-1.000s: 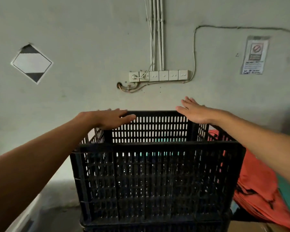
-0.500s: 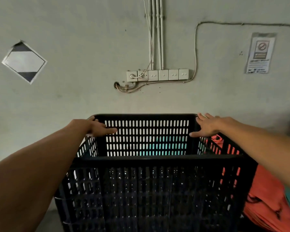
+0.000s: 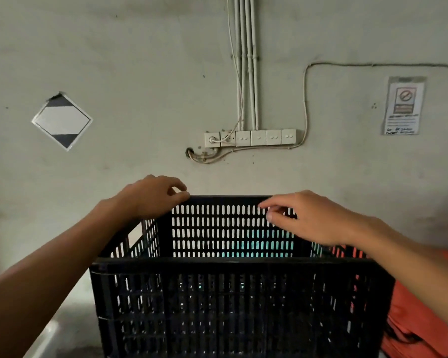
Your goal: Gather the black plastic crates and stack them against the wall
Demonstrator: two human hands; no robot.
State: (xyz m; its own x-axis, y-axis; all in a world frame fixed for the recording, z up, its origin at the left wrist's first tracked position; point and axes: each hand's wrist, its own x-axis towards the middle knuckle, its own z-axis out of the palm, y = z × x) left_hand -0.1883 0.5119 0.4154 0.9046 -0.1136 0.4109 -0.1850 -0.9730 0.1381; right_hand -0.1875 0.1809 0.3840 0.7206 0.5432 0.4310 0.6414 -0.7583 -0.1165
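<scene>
Since the earlier frames both hands had shifted on the far rim of the crate (image 3: 230, 301): the left hand (image 3: 150, 197) moved from the far-left corner's side onto the top of that corner, and the right hand (image 3: 305, 218) came inward from the far-right corner over the far wall. The left hand rested with fingers curled loosely and thumb tip on the rim, not clenched around anything. The right hand hovered in front of the slotted far wall, fingers relaxed and slightly curled, holding nothing; whether its fingertips touched the slots could not be told. The crate stood upright, its far wall close against the wall (image 3: 140, 73), directly below the switch row (image 3: 251, 137). A lower rim line near the bottom edge of view suggested another crate beneath, but this was not clear. Orange fabric (image 3: 419, 326) lay just beside the crate's right side. A diamond label (image 3: 62, 121) and a notice (image 3: 404, 105) hung on the wall.
</scene>
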